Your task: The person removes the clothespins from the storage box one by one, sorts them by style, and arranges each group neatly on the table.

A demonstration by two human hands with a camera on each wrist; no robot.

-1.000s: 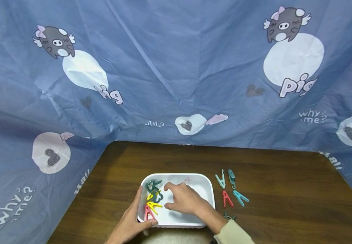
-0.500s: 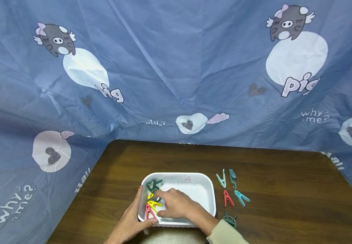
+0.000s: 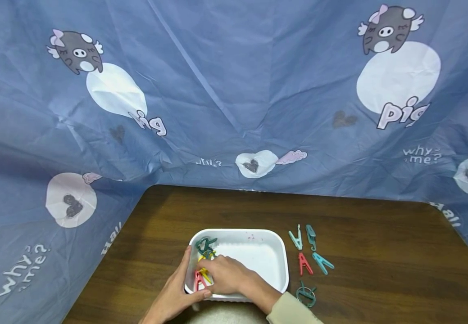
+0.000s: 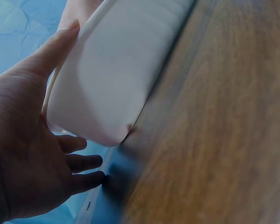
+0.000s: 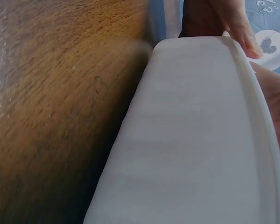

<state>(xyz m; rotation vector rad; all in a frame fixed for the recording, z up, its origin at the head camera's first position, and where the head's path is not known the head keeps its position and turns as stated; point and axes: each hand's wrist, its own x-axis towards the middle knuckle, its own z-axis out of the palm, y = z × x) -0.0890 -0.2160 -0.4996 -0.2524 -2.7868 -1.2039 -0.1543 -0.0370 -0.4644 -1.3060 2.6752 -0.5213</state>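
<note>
A white tray rests on the table, with clothespins gathered at its left end. My left hand holds the tray's near left corner, thumb on the front rim and fingers along the left wall; the left wrist view shows the thumb at the rim. My right hand is inside the tray, fingers bent down over a yellow clothespin. A pink clothespin lies beside it, and a dark green clip farther back. I cannot tell whether the right fingertips pinch the yellow clothespin.
Right of the tray, on the brown table, lie a pale green clothespin, a teal hooked clip, a red clothespin, a light blue clothespin and a dark green ringed clip. A blue printed cloth hangs behind.
My right hand has moved left and down across the tray onto the yellow clothespin, its fingers drawing in. The ringed clip right of the tray has come into full view. My left hand stays put.
</note>
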